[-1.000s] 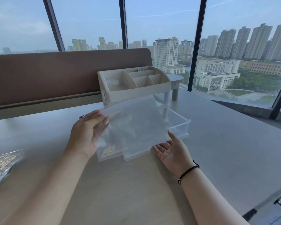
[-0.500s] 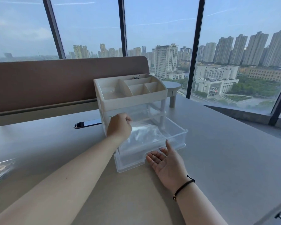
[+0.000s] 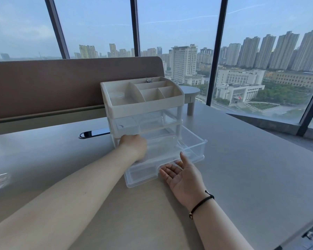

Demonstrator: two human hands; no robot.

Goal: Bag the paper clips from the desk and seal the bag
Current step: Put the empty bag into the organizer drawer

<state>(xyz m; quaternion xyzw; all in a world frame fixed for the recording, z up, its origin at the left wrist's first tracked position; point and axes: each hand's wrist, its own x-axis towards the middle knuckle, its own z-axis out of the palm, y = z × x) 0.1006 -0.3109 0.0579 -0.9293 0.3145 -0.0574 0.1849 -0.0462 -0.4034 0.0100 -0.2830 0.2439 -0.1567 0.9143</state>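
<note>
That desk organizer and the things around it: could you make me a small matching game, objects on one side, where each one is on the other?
Things:
1. Bottom drawer
2. Left hand
3. Right hand
4. Bracelet

Places:
A. Palm up at the drawer's front
B. Pulled out of the organizer
C. Round the right wrist
D. Reaching into the open drawer

Pairs: 1-B, 2-D, 3-A, 4-C

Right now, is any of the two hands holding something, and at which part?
Right hand holds nothing; it lies open, palm up, at the front of the clear drawer. Left hand reaches into that drawer; its fingers are hidden, so I cannot tell.
</note>
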